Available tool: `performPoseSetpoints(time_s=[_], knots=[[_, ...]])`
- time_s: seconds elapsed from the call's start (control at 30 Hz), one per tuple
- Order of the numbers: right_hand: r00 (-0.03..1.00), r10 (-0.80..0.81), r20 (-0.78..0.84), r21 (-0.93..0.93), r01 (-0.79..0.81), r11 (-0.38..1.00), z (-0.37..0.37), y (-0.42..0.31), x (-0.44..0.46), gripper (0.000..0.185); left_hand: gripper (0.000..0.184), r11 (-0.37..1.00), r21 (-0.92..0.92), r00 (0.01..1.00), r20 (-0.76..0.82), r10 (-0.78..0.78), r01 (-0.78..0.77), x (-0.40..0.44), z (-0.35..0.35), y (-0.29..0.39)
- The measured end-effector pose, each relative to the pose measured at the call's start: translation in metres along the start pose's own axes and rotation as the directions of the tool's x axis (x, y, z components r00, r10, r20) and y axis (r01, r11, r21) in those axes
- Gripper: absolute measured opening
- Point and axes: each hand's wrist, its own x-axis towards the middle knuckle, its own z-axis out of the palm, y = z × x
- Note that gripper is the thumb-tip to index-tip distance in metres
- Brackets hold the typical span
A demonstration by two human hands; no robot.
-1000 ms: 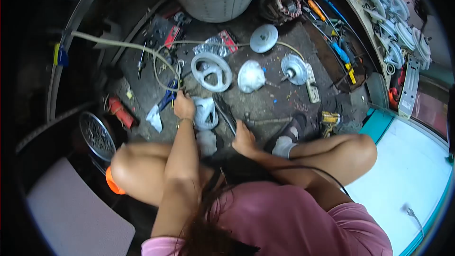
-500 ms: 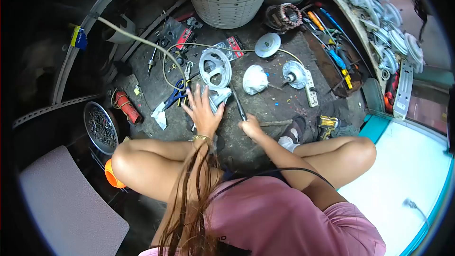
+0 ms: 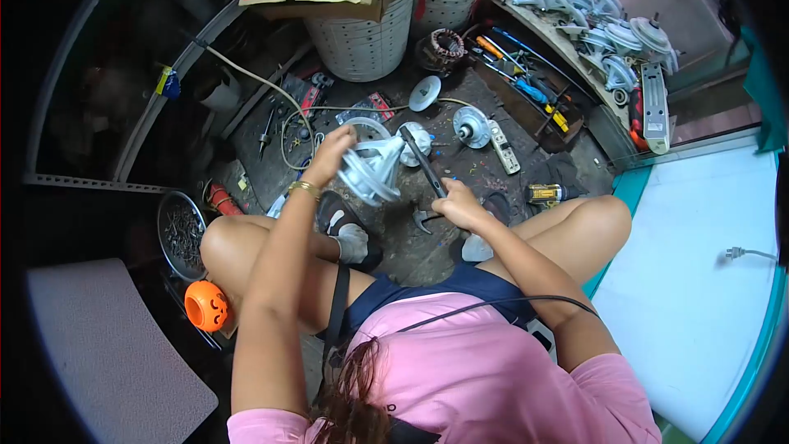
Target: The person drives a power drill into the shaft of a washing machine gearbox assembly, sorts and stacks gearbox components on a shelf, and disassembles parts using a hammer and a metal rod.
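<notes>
My left hand (image 3: 331, 156) is closed on the edge of a silver spoked metal part (image 3: 371, 168), held tilted above the floor. My right hand (image 3: 460, 204) grips the handle of a dark long-handled tool (image 3: 423, 163), whose far end meets or overlaps the hub of that part. Behind it lies another silver ring (image 3: 367, 129), partly covered. A pale domed part (image 3: 413, 145) sits behind the tool's head, with a flanged part holding a shaft (image 3: 471, 127) and a round disc (image 3: 425, 93) farther off. A hammer (image 3: 424, 219) lies between my feet.
A yellow-black power drill (image 3: 549, 193) and a white power strip (image 3: 504, 148) lie to the right. A tool tray (image 3: 567, 139) stands back right. Perforated drums (image 3: 357, 48) stand behind. At left are a bowl of screws (image 3: 182, 234) and an orange pumpkin bucket (image 3: 206, 306).
My left hand, spread open over the spoked part half a second ago, has closed on it and lifted it. The tool in my right hand has come up against or over its hub. The view has shifted.
</notes>
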Motion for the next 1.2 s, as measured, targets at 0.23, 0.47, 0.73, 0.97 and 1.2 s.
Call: performPoseSetpoints(time_s=[0.23, 0.47, 0.73, 0.97, 1.2], knots=[[0.963, -0.224, 0.152, 0.537, 0.109, 0.837, -0.024, -0.020, -0.009, 0.024, 0.059, 0.292, -0.786, 0.819, 0.573, 0.014, 0.545, -0.035, 0.039, -0.011], [0.957, 0.136, 0.257, 0.684, -0.279, 0.674, -0.033, -0.029, -0.019, 0.007, 0.071, 0.861, 0.202, 0.753, -0.420, 0.506, -0.466, -0.047, 0.020, 0.088], [0.792, 0.142, 0.594, 0.676, -0.587, 0.446, -0.013, 0.019, 0.007, 0.008, 0.098, 0.764, 0.578, 0.912, -0.076, 0.402, -0.288, -0.026, 0.046, 0.089], [0.695, 0.020, 0.719, 0.690, -0.716, 0.105, 0.002, 0.045, 0.006, 0.008, 0.076, 0.612, 0.751, 0.916, -0.025, 0.400, -0.247, -0.010, -0.014, 0.098], [0.622, -0.092, 0.778, 0.628, -0.772, 0.095, 0.006, 0.025, 0.012, 0.011, 0.102, 0.172, 0.823, 0.807, 0.450, 0.384, -0.541, -0.017, 0.024, 0.134]])
